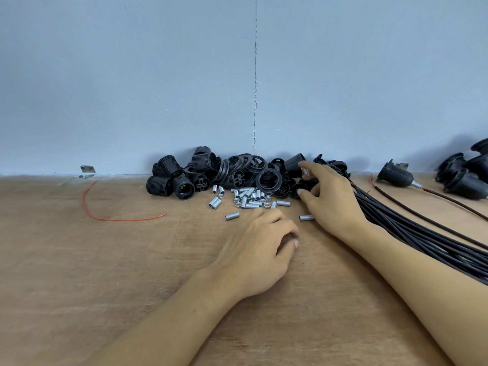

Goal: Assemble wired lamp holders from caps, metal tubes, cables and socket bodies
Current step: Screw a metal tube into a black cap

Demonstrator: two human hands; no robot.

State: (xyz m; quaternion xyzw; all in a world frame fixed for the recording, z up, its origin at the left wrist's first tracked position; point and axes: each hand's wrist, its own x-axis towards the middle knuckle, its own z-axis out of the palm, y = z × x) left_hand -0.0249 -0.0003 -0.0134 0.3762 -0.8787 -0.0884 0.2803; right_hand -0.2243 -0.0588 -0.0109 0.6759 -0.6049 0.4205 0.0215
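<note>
A heap of black socket bodies and caps [224, 173] lies against the wall. In front of it are several small threaded metal tubes [248, 198] and nuts. A bundle of black cables [412, 228] runs off to the right. My right hand [327, 196] reaches into the right end of the heap, a metal tube [306, 172] under its fingers and a black cap [303, 187] by the thumb. My left hand [261, 247] rests curled on the table just in front of the tubes; whether it holds anything is hidden.
The work surface is a brown wooden table [105, 273] against a pale blue wall. A loose red wire [105, 217] lies at the left. Assembled lamp holders with cables [396, 177] and more black parts [464, 175] sit at the far right. A metal bracket [87, 171] sits at the wall.
</note>
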